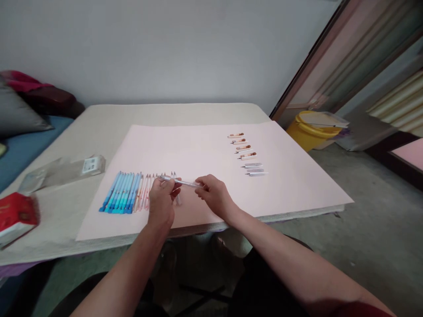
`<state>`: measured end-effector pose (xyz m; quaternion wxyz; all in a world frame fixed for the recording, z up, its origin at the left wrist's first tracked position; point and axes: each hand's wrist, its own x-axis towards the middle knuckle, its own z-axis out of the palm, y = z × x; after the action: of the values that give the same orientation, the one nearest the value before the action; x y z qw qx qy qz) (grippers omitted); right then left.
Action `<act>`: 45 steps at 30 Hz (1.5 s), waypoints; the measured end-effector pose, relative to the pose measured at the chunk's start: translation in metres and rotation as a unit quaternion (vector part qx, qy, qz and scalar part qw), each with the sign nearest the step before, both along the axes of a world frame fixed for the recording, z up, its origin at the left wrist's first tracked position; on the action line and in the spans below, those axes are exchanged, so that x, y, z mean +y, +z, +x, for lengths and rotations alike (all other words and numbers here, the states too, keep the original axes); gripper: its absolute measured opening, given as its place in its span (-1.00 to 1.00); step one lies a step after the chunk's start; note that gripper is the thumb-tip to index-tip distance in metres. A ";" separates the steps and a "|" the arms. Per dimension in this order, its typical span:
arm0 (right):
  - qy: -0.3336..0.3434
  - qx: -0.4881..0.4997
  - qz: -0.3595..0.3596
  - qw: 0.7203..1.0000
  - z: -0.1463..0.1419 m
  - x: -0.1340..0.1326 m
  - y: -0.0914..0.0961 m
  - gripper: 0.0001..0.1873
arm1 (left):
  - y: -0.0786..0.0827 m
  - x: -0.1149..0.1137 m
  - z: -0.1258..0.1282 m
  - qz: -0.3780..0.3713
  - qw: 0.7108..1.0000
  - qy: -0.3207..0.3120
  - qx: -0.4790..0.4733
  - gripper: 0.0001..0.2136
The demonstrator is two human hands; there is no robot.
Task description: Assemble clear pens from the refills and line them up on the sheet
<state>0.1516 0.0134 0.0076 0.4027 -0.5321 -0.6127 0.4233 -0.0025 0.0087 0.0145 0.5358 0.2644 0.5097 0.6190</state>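
Observation:
A slim, pale, see-through pen [187, 182] is held level over the pink sheet, one end in each hand. My left hand [161, 197] pinches its left end, the pointed tip side. My right hand [214, 193] has its fingers closed round the right end, which they partly cover. Left of my left hand lies a row of blue pens [120, 191], tips pointing away from me. Beside them come several pale pink pens [144, 193], partly hidden by that hand. One clear pen [178, 198] lies just behind its fingers.
On the right side of the pink sheet [205, 149] lie several brown-topped pen pieces [244, 147] and clear pieces with thin refills [255, 170]. Further left are a clear plastic package [74, 169] and a red box [18, 215]. A yellow bucket [307, 132] stands beyond the table.

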 end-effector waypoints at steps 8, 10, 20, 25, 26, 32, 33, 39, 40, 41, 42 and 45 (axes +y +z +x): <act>0.005 -0.059 0.025 0.998 -0.002 -0.003 0.001 -0.74 | 0.003 -0.001 0.001 0.005 1.000 -0.008 -0.006 -0.81; -0.006 -0.133 0.099 0.986 -0.002 -0.005 0.001 -0.70 | 0.002 -0.001 0.001 0.004 1.000 -0.010 -0.010 -0.81; 0.018 -0.134 0.106 0.985 -0.005 -0.007 0.005 -0.81 | 0.005 -0.001 0.000 0.000 0.999 -0.005 -0.032 -0.82; 0.055 -0.051 0.007 0.997 -0.004 -0.005 0.006 -0.83 | 0.004 -0.001 0.000 -0.005 0.999 -0.006 -0.037 -0.82; 0.052 -0.062 0.019 0.997 -0.003 -0.005 0.006 -0.84 | 0.004 -0.001 0.000 -0.007 0.999 -0.004 -0.036 -0.82; 0.032 -0.090 0.066 0.993 -0.005 -0.006 0.007 -0.87 | 0.005 -0.001 0.001 -0.003 0.999 -0.006 -0.043 -0.83; 0.048 -0.057 0.025 0.997 -0.005 -0.006 0.007 -0.90 | 0.006 -0.001 0.001 -0.001 0.999 -0.006 -0.042 -0.83; 0.024 -0.072 0.062 0.995 -0.005 -0.007 0.007 -0.81 | 0.005 0.000 0.000 -0.001 0.999 0.002 -0.045 -0.84; 0.021 -0.075 0.071 0.994 -0.005 -0.007 0.007 -0.81 | 0.005 0.000 0.000 0.001 0.999 0.003 -0.046 -0.83; 0.025 -0.061 0.058 0.996 -0.005 -0.007 0.008 -0.86 | 0.005 0.001 -0.001 0.001 0.999 0.001 -0.047 -0.83; 0.037 -0.034 0.027 0.998 -0.006 -0.006 0.008 -0.90 | 0.005 0.001 -0.001 0.001 0.999 -0.002 -0.048 -0.83; 0.071 0.031 -0.056 0.995 -0.005 -0.005 0.009 -0.80 | 0.006 0.000 -0.001 -0.002 0.999 -0.009 -0.049 -0.83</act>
<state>0.1462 0.0085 0.0165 0.3603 -0.4959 -0.6110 0.5010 -0.0031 0.0086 0.0204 0.5664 0.2377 0.4814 0.6253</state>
